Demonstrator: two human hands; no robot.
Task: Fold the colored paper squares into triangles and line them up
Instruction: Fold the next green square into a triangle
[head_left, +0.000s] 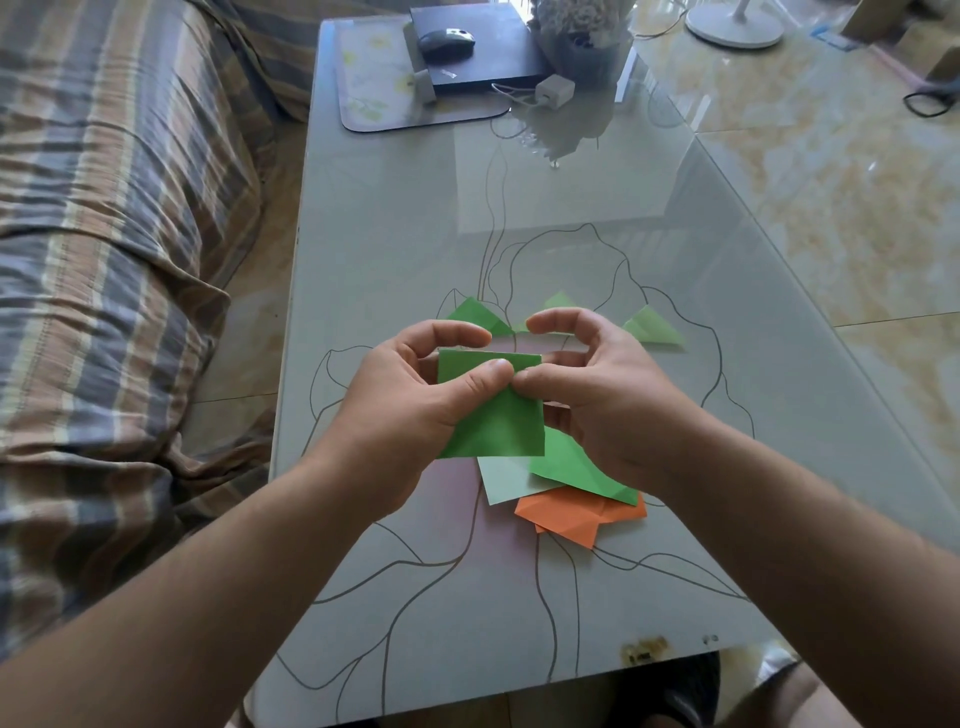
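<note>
1. While the green paper square (493, 410) is being held up just above the desk (571, 234), both thumbs are meeting on its face near the top fold, so it's looking mid-fold to me.
2. The left hand (415, 395) is pinching the sheet's left side, thumb on front and fingers curled behind; the right hand (587, 389) is pinching the right side the same way, its index finger arching over the top.
3. My guess on handling: it's thin and super light, bending under almost no force, creasing for good if squeezed wrong. Pinching near the corners and edges seems the way to go, with a thumb running the fold line.
4. Right under the hands, a loose pile is sitting on the desk: another green sheet (571, 462), a pale green sheet (506, 480), and orange paper (576, 517) at the bottom, overlapping.
5. Beyond the hands, three folded green triangles (655, 327) are lining up in a row, partly hidden by fingers.
6. Farther out, a mouse (447, 39) is resting on a dark laptop (493, 52), with a striped sofa (104, 208) alongside.
</note>
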